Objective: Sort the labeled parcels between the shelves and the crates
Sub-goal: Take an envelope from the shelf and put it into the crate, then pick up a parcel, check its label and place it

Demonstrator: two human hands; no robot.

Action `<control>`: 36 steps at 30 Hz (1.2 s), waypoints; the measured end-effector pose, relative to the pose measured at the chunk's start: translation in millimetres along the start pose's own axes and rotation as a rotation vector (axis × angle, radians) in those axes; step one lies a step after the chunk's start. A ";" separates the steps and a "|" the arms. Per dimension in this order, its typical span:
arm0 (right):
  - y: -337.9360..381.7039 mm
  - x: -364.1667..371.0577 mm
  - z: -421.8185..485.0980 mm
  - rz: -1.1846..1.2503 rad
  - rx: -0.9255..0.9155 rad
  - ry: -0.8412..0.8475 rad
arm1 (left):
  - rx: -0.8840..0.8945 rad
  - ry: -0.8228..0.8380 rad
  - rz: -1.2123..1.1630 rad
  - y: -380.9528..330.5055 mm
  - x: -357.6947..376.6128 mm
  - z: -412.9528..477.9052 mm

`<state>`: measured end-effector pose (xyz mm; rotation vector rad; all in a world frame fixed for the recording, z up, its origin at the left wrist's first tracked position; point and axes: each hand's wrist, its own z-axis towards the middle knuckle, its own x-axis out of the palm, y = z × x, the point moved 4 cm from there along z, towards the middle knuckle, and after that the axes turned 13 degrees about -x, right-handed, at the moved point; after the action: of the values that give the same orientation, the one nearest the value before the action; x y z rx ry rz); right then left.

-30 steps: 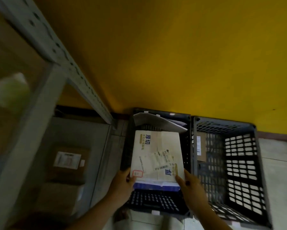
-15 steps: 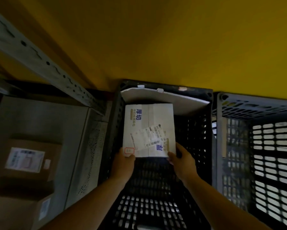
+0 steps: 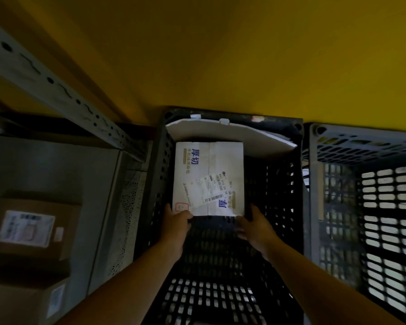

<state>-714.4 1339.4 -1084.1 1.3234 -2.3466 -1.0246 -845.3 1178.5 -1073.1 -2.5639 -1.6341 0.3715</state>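
Gripping near corners of white parcel [image 3: 209, 165], left hand [image 3: 177, 222] and right hand [image 3: 255, 227] reach into black crate [image 3: 278, 184].

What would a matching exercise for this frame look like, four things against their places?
Things:
1 white box
2 brown parcel
3 grey crate
4 flat white packet

Places:
A on the shelf at left
B right of the black crate
C against the black crate's far wall
D held by the left hand and right hand in the black crate

Pairs: 1-D, 2-A, 3-B, 4-C.
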 end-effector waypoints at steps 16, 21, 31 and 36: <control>224.4 -11.7 -301.3 0.092 -0.232 -0.036 | 0.232 0.243 -0.012 -27.9 -77.9 -350.7; 325.1 -16.3 -444.7 0.126 -0.403 -0.008 | 0.352 0.257 -0.057 -38.7 -127.2 -504.4; 458.3 -31.0 -656.5 0.117 -0.801 0.227 | 0.816 0.241 -0.010 -32.5 -190.9 -764.4; 507.5 -32.5 -716.4 0.082 -1.022 0.475 | 1.082 0.104 -0.227 3.9 -207.0 -861.6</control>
<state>-643.9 1213.8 -217.4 0.8851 -1.1951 -1.3904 -714.3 1044.9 -206.9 -1.5438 -1.1570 0.8008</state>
